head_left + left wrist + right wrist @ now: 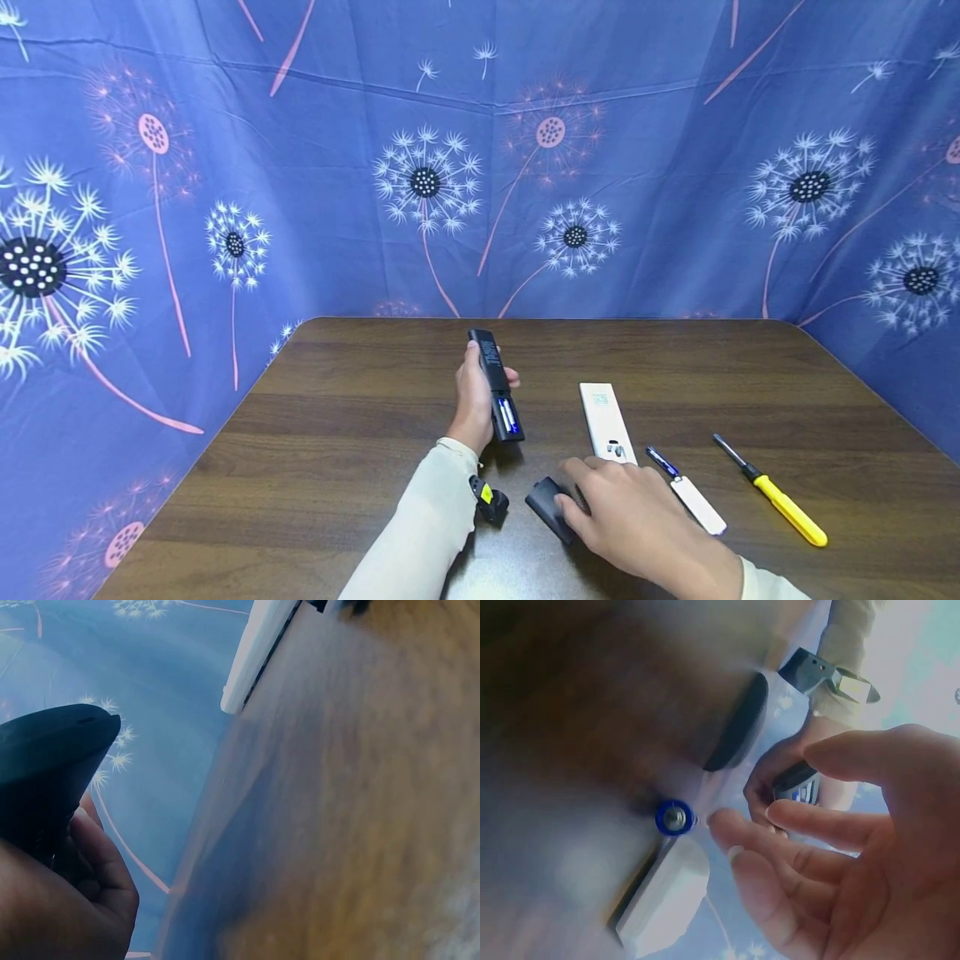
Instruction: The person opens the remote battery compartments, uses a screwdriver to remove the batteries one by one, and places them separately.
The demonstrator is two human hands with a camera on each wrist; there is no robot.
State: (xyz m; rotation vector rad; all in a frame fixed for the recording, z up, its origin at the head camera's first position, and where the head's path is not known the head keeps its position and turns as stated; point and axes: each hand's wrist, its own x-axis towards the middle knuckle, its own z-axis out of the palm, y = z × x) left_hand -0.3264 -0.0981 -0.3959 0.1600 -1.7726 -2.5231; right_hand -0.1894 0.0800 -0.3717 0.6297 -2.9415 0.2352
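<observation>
My left hand grips a black remote control, tilted up above the table with its back toward me. Its battery compartment is uncovered, and blue-and-white batteries lie in it. Part of that remote also shows in the left wrist view, dark and close. My right hand hovers low over the table, fingers loosely bent and nothing between them in the right wrist view. Beside its thumb lies a black battery cover. A white remote control lies just beyond the fingers, its near end hidden behind them.
Right of my right hand, a blue battery lies at the end of a white battery cover. Farther right lies a screwdriver with a yellow handle. A patterned blue cloth hangs behind the wooden table.
</observation>
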